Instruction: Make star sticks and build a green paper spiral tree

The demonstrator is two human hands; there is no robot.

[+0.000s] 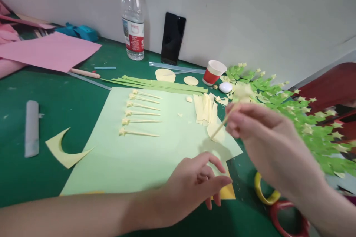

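Between the thumb and fingers of my right hand [269, 137] is a pale yellow paper flower [243, 92] on a thin stem; its head is blurred. The stem slants down to the left over a cream paper circle [218, 135]. My left hand [198, 181] hovers over the front edge of a light green sheet [150, 159], fingers curved and apart, holding nothing. Several similar yellow paper flowers on stems [144, 113] lie in a row on that sheet. Cream paper strips [205, 108] sit near its back right corner.
Red and yellow scissors handles [267, 198] lie below my right hand. Green foliage with yellow stars [314, 126] fills the right side. At the back stand a water bottle [135, 26], a phone [174, 39] and a paper cup [213, 73]. A crescent paper scrap [63, 155] lies left.
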